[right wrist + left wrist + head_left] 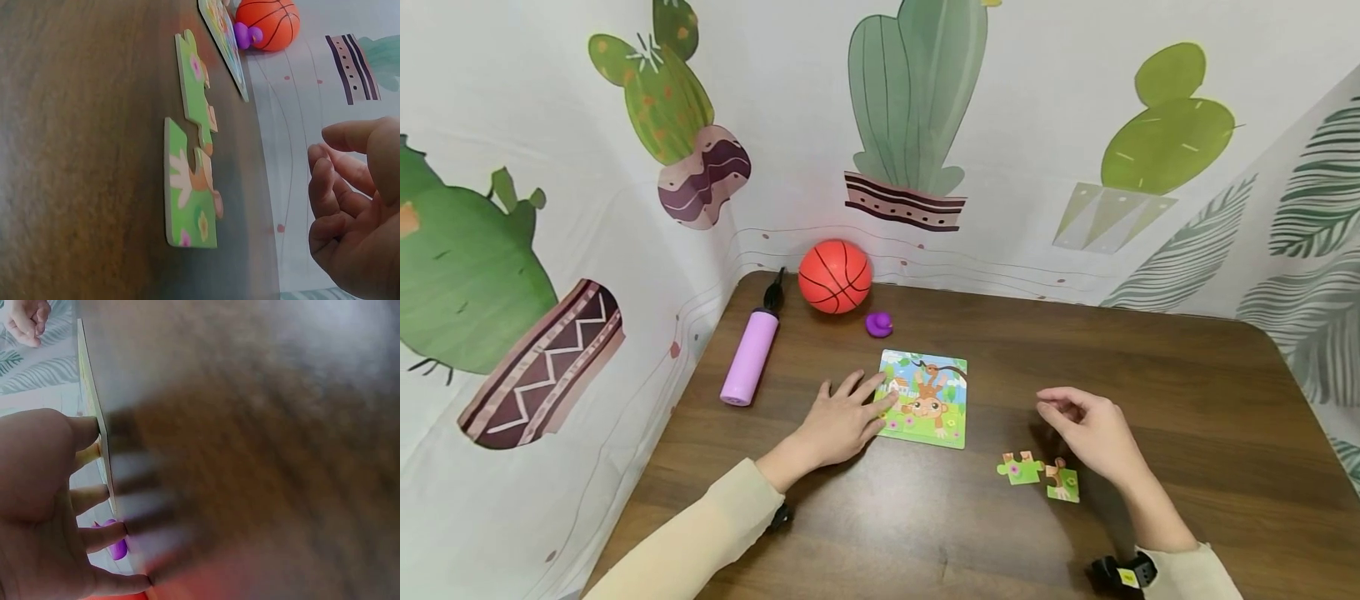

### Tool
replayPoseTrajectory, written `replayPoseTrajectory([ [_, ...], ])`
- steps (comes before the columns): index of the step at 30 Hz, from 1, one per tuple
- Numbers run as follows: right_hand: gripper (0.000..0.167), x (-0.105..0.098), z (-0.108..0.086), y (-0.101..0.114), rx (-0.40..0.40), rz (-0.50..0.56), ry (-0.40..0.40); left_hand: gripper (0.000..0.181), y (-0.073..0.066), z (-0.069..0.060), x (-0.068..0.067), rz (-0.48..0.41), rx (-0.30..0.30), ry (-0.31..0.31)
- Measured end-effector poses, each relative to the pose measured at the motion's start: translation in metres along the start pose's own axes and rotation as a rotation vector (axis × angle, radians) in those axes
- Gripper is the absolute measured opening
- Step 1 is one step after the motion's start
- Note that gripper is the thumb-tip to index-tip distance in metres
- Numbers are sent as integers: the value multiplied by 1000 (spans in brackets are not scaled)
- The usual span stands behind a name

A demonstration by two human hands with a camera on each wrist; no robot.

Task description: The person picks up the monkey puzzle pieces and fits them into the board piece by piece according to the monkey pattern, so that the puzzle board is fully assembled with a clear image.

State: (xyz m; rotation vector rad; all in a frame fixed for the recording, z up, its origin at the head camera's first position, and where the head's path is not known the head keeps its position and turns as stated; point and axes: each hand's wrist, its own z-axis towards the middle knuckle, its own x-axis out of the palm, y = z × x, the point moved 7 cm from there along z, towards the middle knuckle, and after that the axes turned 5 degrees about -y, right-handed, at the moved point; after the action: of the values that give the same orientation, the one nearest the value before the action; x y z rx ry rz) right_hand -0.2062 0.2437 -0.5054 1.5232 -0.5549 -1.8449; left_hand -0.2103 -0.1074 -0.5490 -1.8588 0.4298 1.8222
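Observation:
A square picture board [942, 400] with a monkey hanging from a branch lies on the table. My left hand [838, 423] spreads its fingers over the board's left edge, the fingertips resting on the board and the table beside it. To the right lie two loose jigsaw pieces: a green piece with a pink flower [1022, 469] and a corner piece with a pale monkey hand [1063, 483]. In the right wrist view they lie close together, seen nearly edge-on. My right hand [1093, 433] hovers just above and right of them, fingers loosely curled, nothing visible between thumb and forefinger.
A purple rubber duck [878, 324] sits behind the board. Farther back is an orange toy basketball [835, 277]. A pink hand pump [750, 357] with a black nozzle lies at the left. The wooden table [1150, 367] meets a cactus-print cloth [1030, 108].

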Motion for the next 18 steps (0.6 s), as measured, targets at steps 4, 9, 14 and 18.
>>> replayPoseTrajectory([
  [4,20,1,-4,-6,-6,-2,58,49,1,1,0,-14,1,1],
  [9,27,9,-16,-7,-93,8,206,49,3,0,-2,-32,-3,16],
  [14,47,22,-33,-7,-161,-27,362,51,4,0,-3,-56,7,26],
  [18,50,32,-41,-9,-185,-67,418,52,4,1,-3,-52,9,42],
])
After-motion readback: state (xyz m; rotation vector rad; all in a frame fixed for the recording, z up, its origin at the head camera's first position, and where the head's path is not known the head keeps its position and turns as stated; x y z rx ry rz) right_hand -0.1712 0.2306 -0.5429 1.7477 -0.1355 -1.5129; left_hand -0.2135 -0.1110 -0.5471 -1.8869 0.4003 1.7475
